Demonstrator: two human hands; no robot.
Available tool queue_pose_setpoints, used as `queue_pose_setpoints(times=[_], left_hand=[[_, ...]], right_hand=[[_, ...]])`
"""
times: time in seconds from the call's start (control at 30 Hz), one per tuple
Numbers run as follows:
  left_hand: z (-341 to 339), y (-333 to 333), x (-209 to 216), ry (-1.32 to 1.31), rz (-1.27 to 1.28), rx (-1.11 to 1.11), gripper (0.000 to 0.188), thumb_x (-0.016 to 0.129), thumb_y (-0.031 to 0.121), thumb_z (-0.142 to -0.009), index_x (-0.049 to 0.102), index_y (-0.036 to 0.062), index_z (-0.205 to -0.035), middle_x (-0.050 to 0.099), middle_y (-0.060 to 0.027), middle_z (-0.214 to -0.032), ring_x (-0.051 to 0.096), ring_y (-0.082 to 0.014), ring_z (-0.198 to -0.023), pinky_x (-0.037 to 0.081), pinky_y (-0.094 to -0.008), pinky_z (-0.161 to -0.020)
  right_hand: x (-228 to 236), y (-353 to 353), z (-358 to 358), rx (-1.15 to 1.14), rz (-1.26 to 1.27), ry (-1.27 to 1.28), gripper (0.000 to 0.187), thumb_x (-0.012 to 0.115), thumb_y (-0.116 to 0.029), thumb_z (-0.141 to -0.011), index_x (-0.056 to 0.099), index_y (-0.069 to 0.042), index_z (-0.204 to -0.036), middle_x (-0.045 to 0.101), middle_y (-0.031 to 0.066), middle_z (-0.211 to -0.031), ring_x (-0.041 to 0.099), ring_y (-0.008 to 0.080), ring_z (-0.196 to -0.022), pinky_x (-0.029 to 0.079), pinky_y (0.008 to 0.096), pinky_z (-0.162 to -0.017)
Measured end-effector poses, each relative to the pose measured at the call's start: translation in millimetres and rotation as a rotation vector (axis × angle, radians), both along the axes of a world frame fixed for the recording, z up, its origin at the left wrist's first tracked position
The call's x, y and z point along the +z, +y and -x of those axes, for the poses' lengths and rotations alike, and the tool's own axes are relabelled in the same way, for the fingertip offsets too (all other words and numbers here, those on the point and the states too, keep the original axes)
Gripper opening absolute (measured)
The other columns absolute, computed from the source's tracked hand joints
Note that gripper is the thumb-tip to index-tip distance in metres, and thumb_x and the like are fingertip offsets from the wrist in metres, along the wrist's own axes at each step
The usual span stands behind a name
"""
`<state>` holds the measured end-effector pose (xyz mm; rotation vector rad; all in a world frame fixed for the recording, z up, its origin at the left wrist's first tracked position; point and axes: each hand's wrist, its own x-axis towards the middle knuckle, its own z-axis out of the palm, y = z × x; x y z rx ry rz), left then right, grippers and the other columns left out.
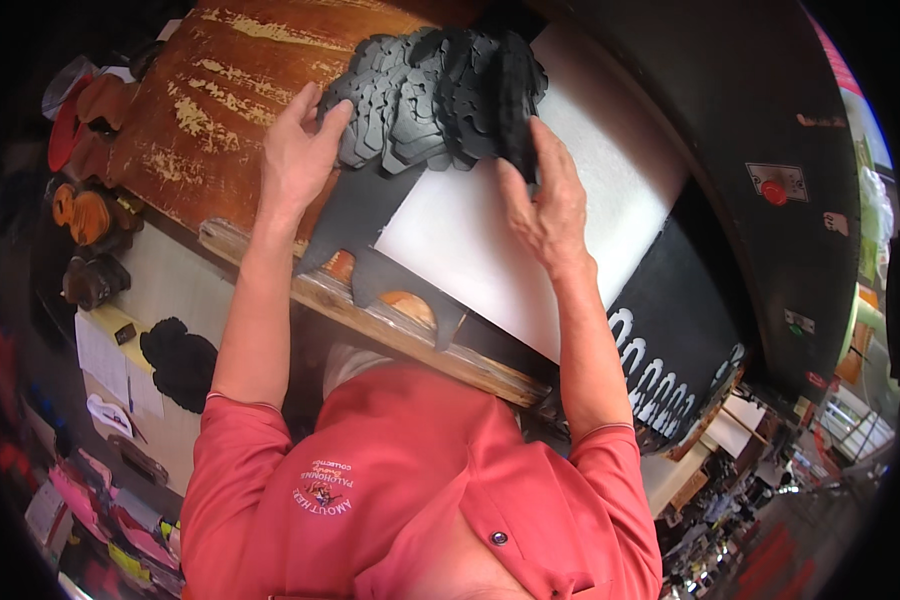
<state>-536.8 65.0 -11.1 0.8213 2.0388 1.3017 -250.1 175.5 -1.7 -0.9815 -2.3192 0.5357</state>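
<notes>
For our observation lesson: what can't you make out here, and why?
Head view: black cut pieces, lower ones hidden by those above.
Head view: part of the white sheet, behind the pieces and right hand.
Head view: any writing on the papers, too small.
Head view: clutter at lower right, blurred and small.

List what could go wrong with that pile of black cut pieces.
Two risks seem likeliest:

1. The pile is made of many loose, overlapping pieces. With the left hand and right hand at opposite sides, uneven pressure could make them fan out or slip.

2. The dark offcut sheet runs from beside the pile to over the table's wooden edge. A forearm might catch it and drag it askew.
</notes>
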Motion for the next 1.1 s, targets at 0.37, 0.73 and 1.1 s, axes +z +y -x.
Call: queue_pose_setpoints(times=[0.37, 0.73, 1.1], left_hand=[[12.4, 18.6, 3.5, -0.19, -0.05, -0.125, 0.066, 0.077, 0.025, -0.101, 0.053, -0.014, -0.148, 0.07, -0.0204, -0.131, 0.068, -0.0206, -0.117, 0.053, -0.0302, -0.102], [-11.5, 29.2, 11.5, 0.612, -0.231, -0.045, 0.047, 0.081, 0.03, -0.095, 0.072, 0.0014, -0.131, 0.072, -0.0148, -0.12, 0.069, -0.0323, -0.114, 0.053, -0.0417, -0.106], [-33.2, 106.7, -2.1, 0.504, -0.253, -0.261, 0.02, 0.077, 0.02, -0.091, 0.082, 0.005, -0.104, 0.075, -0.0139, -0.103, 0.071, -0.0331, -0.1, 0.055, -0.0433, -0.092]], right_hand=[[1.7, -3.2, 31.0, -0.221, -0.133, -0.059, 0.054, 0.076, -0.016, -0.097, 0.059, 0.006, -0.143, 0.071, 0.0255, -0.123, 0.072, 0.0371, -0.103, 0.059, 0.0438, -0.091], [29.2, 0.4, 18.0, 0.048, 0.016, -0.309, 0.084, 0.082, -0.015, -0.088, 0.041, 0.008, -0.158, 0.048, 0.0346, -0.154, 0.052, 0.0498, -0.137, 0.047, 0.051, -0.117], [27.2, 0.4, 10.5, 0.097, 0.038, -0.181, 0.07, 0.071, -0.01, -0.097, 0.041, 0.003, -0.159, 0.05, 0.0381, -0.151, 0.052, 0.0512, -0.141, 0.047, 0.0497, -0.117]])
